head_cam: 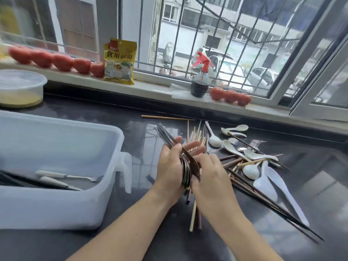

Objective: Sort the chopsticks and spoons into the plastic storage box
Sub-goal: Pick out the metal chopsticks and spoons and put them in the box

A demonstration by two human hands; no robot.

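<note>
Hands: a stack of metal spoons (185, 166) is gripped in the left hand (170, 166); another spoon is being pinched against it by the right hand (211, 178).
Storage box (62, 187): just left of the hands; only a few forks (69, 177) and dark utensils are seen inside.
Chopsticks (195, 213): left scattered on the counter (150, 242).
White spoons (250, 157): still unsorted beyond the right hand.
Progress: judged early; most is left.
</note>
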